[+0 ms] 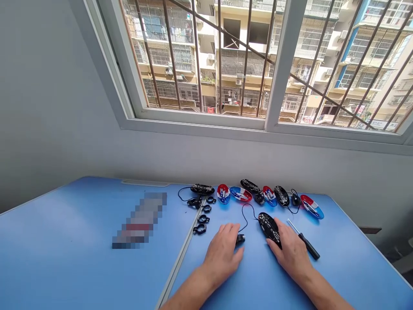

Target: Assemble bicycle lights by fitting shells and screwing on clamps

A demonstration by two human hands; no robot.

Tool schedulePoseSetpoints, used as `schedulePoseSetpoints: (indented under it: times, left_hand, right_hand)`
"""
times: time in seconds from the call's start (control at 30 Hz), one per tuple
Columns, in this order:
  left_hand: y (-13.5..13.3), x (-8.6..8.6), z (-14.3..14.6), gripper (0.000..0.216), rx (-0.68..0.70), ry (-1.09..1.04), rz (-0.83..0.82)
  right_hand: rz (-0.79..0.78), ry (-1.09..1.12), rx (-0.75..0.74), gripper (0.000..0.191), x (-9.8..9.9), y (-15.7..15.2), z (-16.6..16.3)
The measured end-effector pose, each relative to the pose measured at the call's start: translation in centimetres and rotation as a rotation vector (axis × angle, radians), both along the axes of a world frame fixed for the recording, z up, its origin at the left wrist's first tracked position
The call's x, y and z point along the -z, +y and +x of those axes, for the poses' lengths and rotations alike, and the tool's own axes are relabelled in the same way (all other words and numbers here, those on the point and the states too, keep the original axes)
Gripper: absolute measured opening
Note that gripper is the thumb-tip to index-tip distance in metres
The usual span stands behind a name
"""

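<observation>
My left hand (223,249) curls over a small black wired part (240,239), which sits between its fingers and thumb. A thin black cable (245,215) loops from there to an oval black shell with an exposed circuit board (268,226). My right hand (292,252) grips the lower right side of that oval shell, thumb on the near side and fingers on the far side. Just right of this hand lies a screwdriver (309,246) with a black handle. Left of my left hand, several black ring clamps (200,229) are lined up along the table seam.
Along the wall lie more oval circuit shells (202,189) with cables, plus red-and-blue oval covers (240,193). On the left of the blue table (64,249) is a blurred-out flat object (140,221). Behind stands a barred window (206,64).
</observation>
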State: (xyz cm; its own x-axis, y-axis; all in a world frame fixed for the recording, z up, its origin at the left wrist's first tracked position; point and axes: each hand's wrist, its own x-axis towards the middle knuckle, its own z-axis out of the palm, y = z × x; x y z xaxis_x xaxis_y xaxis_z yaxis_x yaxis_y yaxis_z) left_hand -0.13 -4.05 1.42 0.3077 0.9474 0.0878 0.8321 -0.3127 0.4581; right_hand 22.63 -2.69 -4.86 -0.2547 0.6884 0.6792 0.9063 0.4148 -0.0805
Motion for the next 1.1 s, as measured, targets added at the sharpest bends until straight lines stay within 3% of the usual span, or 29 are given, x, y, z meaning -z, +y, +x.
schedulePoseSetpoints:
  times: [0.37,0.7,0.9,1.1]
  left_hand:
    - [-0.1,0.1,0.0,0.045,0.002,-0.072,0.047]
    - [0.1,-0.5,-0.1,0.051,-0.059,0.095,0.043]
    - [0.4,-1.3,-0.4,0.051,-0.144,0.167,0.032]
    - [0.0,-0.7,-0.4,0.061,-0.093,0.129,0.051]
  right_hand:
    - [-0.06,0.058,0.0,0.046,0.2,-0.1,-0.1]
    - [-0.142,0.104,0.003,0.045,0.0,-0.3,-0.2]
    - [-0.243,0.249,-0.036,0.044,-0.4,-0.5,-0.6]
    - [-0.326,0.389,-0.119,0.044,-0.9,-0.8,-1.0]
